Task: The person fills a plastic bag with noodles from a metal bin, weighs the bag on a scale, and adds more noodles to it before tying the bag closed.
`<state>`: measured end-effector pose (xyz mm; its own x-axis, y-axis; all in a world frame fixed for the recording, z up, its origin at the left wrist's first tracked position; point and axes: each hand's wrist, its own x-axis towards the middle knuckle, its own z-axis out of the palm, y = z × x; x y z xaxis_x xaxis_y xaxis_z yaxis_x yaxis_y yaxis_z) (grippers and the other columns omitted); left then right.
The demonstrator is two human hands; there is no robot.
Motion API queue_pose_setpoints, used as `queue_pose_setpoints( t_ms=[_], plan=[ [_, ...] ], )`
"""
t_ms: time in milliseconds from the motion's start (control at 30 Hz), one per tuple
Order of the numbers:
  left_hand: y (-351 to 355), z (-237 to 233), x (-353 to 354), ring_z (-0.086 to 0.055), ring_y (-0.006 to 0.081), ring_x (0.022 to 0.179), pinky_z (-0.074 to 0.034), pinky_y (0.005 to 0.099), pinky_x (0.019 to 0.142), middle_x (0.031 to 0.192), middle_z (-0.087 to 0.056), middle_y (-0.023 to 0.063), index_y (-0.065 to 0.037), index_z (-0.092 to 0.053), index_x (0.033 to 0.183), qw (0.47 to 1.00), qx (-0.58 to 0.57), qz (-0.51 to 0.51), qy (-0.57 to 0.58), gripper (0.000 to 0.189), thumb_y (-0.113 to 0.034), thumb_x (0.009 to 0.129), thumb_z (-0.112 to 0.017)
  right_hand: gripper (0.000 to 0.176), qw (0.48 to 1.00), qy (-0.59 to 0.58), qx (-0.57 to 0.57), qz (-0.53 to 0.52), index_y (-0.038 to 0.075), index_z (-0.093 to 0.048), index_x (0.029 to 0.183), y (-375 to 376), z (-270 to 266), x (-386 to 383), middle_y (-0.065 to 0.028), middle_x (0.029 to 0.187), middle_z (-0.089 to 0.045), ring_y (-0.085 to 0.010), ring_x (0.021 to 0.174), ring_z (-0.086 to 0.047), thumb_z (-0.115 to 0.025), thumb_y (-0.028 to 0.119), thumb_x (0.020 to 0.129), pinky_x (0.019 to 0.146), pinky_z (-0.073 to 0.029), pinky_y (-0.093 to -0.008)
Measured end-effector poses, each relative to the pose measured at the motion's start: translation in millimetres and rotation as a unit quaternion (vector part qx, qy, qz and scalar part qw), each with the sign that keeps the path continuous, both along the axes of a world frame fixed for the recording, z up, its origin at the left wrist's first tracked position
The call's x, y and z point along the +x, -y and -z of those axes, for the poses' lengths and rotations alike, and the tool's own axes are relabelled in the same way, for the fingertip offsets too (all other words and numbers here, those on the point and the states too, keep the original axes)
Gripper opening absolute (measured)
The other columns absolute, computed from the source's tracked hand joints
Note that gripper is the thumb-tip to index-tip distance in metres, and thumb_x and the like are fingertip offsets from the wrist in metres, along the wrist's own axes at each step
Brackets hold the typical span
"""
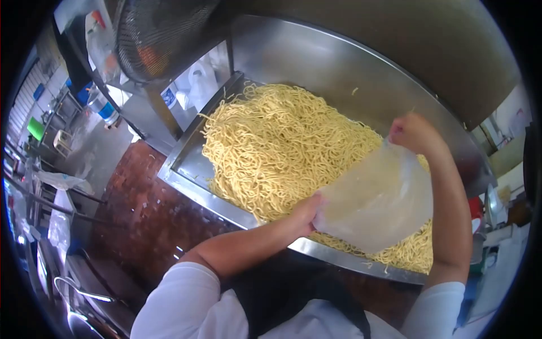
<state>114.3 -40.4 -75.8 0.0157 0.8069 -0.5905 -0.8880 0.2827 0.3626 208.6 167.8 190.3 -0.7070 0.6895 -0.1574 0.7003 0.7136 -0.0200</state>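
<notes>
A large heap of yellow noodles (282, 141) fills much of a steel tray (195, 189) with a raised back wall. Over the right part of the heap a translucent plastic bag (378, 198) is stretched between my two hands. My left hand (307, 213) grips its lower left edge, close above the tray's front rim. Higher up on the right, my right hand (413, 133) is closed in a fist around the bag's upper corner. Noodles partly show through the plastic, and the bag hides those directly behind it.
A fan (161, 39) in a wire cage stands at the upper left, beside the tray. White plastic bags (202, 85) hang behind the tray's left corner. Reddish floor tiles (147, 209) lie to the left. A green chair back (35, 129) shows farther off.
</notes>
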Motion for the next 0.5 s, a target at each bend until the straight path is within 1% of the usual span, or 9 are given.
queue_pose_setpoints(
  t_ms=[33, 67, 100, 167, 300, 367, 433, 467, 500],
  plan=[
    [5.2, -8.2, -11.0, -0.064, 0.0219, 0.097, -0.054, 0.0441, 0.087, 0.110, -0.064, 0.0089, -0.005, -0.055, 0.127, 1.000, -0.006, -0.001, 0.028, 0.044, -0.040, 0.104, -0.042, 0.016, 1.000, 0.008, 0.003, -0.001, 0.005, -0.070, 0.089, -1.6, 14.2, -19.7, -0.0105, 0.081, -0.070, -0.0231, 0.074, -0.068, -0.072, 0.016, 0.077, 0.068, -0.054, -0.0383],
    [10.3, -10.8, -21.9, -0.064, 0.0219, 0.097, -0.054, 0.0441, 0.087, 0.110, -0.064, 0.0089, -0.005, -0.055, 0.127, 0.999, -0.004, 0.000, 0.032, 0.044, -0.040, 0.104, -0.042, 0.019, 0.989, 0.070, 0.131, -0.016, 0.005, -0.071, 0.090, -5.6, 31.8, -37.3, -0.0120, 0.084, -0.070, -0.0263, 0.078, -0.069, -0.072, 0.018, 0.075, 0.070, -0.055, -0.0405],
    [14.4, -12.2, -32.5, -0.062, 0.0238, 0.106, -0.052, 0.0464, 0.092, 0.119, -0.062, 0.0105, -0.006, -0.054, 0.129, 0.999, 0.003, 0.011, 0.042, 0.044, -0.040, 0.104, -0.041, 0.022, 0.958, 0.131, 0.254, -0.030, 0.006, -0.072, 0.091, -7.1, 42.6, -51.0, -0.0135, 0.086, -0.070, -0.0294, 0.083, -0.069, -0.073, 0.020, 0.074, 0.072, -0.055, -0.0426],
    [21.7, -18.2, -46.9, -0.060, 0.0257, 0.114, -0.050, 0.0487, 0.097, 0.128, -0.059, 0.0120, -0.006, -0.053, 0.131, 0.998, 0.008, 0.024, 0.059, 0.045, -0.041, 0.104, -0.041, 0.025, 0.967, 0.175, 0.186, -0.008, 0.006, -0.071, 0.102, 22.1, 54.2, -89.1, -0.0147, 0.104, -0.070, -0.0298, 0.097, -0.068, -0.066, 0.018, 0.080, 0.084, -0.054, -0.0434],
    [40.7, -17.1, -64.7, -0.064, 0.0232, 0.099, -0.054, 0.0470, 0.089, 0.114, -0.064, 0.0096, -0.009, -0.054, 0.130, 0.997, -0.011, 0.029, 0.066, 0.041, -0.038, 0.104, -0.043, 0.070, 0.977, 0.084, 0.124, -0.150, 0.012, -0.046, 0.143, 99.4, 109.6, -152.5, -0.0192, 0.147, -0.043, -0.0369, 0.134, -0.042, -0.072, 0.028, 0.079, 0.106, -0.038, -0.0504],
    [52.8, -14.6, -73.9, -0.064, 0.0228, 0.094, -0.055, 0.0464, 0.086, 0.110, -0.065, 0.0083, -0.010, -0.055, 0.130, 0.996, -0.006, 0.043, 0.081, 0.039, -0.036, 0.103, -0.045, 0.082, 0.968, 0.062, 0.097, -0.222, 0.014, -0.037, 0.149, 128.0, 144.7, -184.4, -0.0208, 0.155, -0.030, -0.0379, 0.139, -0.035, -0.074, 0.030, 0.078, 0.109, -0.035, -0.0497],
    [67.5, -21.5, -83.5, -0.063, 0.0218, 0.086, -0.055, 0.0440, 0.081, 0.103, -0.066, 0.0068, -0.011, -0.055, 0.131, 0.993, -0.057, 0.061, 0.085, 0.037, -0.034, 0.103, -0.045, 0.097, 0.970, 0.015, 0.041, -0.238, 0.016, -0.031, 0.152, 150.6, 178.9, -215.1, -0.0227, 0.158, -0.021, -0.0415, 0.142, -0.031, -0.081, 0.035, 0.071, 0.112, -0.033, -0.0502],
    [73.5, -5.5, -83.9, -0.063, 0.0218, 0.086, -0.055, 0.0440, 0.081, 0.103, -0.066, 0.0068, -0.011, -0.055, 0.131, 0.994, -0.055, 0.054, 0.081, 0.037, -0.034, 0.103, -0.045, 0.097, 0.968, 0.012, 0.043, -0.245, 0.016, -0.031, 0.152, 157.2, 193.8, -229.0, -0.0227, 0.158, -0.021, -0.0415, 0.142, -0.031, -0.081, 0.035, 0.071, 0.112, -0.033, -0.0502],
    [79.0, 22.0, -82.0, -0.064, 0.0222, 0.087, -0.056, 0.0424, 0.079, 0.100, -0.066, 0.0074, -0.009, -0.059, 0.122, 0.994, -0.038, 0.014, 0.105, 0.032, -0.030, 0.099, -0.053, 0.100, 0.978, 0.016, -0.019, -0.208, 0.016, -0.030, 0.152, 160.9, 207.6, -242.6, -0.0233, 0.158, -0.019, -0.0426, 0.142, -0.030, -0.082, 0.036, 0.069, 0.110, -0.036, -0.0519]
  ],
)
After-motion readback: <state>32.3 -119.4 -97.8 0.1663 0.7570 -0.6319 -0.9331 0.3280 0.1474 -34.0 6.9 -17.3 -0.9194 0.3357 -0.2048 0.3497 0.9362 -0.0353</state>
